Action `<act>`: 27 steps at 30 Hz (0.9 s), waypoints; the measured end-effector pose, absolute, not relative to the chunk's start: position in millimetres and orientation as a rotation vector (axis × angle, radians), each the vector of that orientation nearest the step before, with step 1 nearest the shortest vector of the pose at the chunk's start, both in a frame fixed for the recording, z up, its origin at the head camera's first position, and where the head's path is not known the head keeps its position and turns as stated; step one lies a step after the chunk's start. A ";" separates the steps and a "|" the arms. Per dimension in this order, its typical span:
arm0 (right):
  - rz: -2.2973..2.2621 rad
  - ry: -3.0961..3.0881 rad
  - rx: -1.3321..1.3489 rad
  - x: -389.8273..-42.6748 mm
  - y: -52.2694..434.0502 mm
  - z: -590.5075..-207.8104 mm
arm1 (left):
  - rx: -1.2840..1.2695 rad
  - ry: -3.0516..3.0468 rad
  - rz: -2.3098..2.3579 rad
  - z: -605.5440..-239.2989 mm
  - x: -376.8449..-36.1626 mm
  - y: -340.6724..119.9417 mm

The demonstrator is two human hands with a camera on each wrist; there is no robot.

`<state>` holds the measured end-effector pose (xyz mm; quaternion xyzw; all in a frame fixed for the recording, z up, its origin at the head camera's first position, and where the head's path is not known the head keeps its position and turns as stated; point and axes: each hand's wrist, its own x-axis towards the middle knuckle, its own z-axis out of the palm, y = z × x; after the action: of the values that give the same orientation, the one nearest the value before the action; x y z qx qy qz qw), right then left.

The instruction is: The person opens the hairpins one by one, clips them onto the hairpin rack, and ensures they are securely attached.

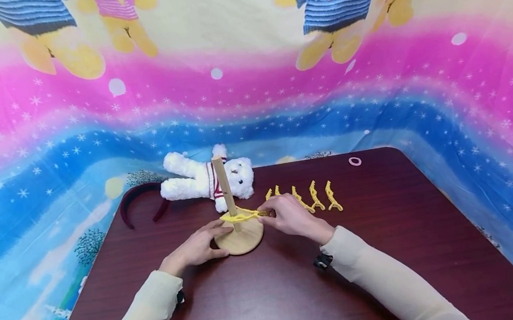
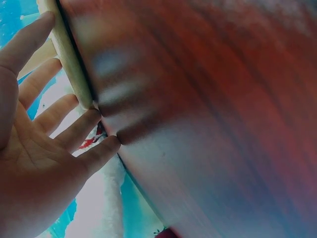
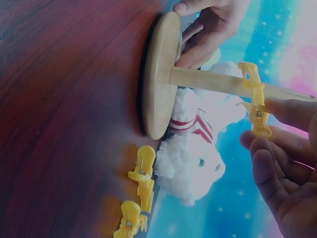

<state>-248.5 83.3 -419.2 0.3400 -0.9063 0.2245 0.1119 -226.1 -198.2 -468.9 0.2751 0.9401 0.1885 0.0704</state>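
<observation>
The right hand [image 1: 292, 216] pinches one yellow clip [image 1: 242, 216] around the wooden stand [image 1: 238, 238]'s post; the left hand [image 1: 197, 248], fingers straight, steadies its base; five clips [image 1: 315, 196] lie right.

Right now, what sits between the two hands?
The wooden stand and its peg, with a yellow clip around it; the head view shows left hand and right hand either side.

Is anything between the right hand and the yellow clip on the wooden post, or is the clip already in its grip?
Nothing visible stands between them. The right hand already pinches the yellow clip, which sits around the wooden post just above the round base. The left hand rests on the base's edge.
</observation>
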 end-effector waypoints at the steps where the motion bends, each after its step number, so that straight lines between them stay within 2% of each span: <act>1: 0.663 -2.656 0.999 -249.0 81.9 -420.1 | 0.822 2.827 0.564 -469.0 -226.1 -198.3; 27: 0.760 -2.603 0.944 -251.8 56.8 -433.1 | 0.881 2.839 0.554 -470.3 -225.8 -200.8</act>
<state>-251.8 56.8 -433.1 0.3258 -0.8983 0.2622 0.1350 -225.8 -200.8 -470.3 0.2909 0.9373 0.1829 0.0588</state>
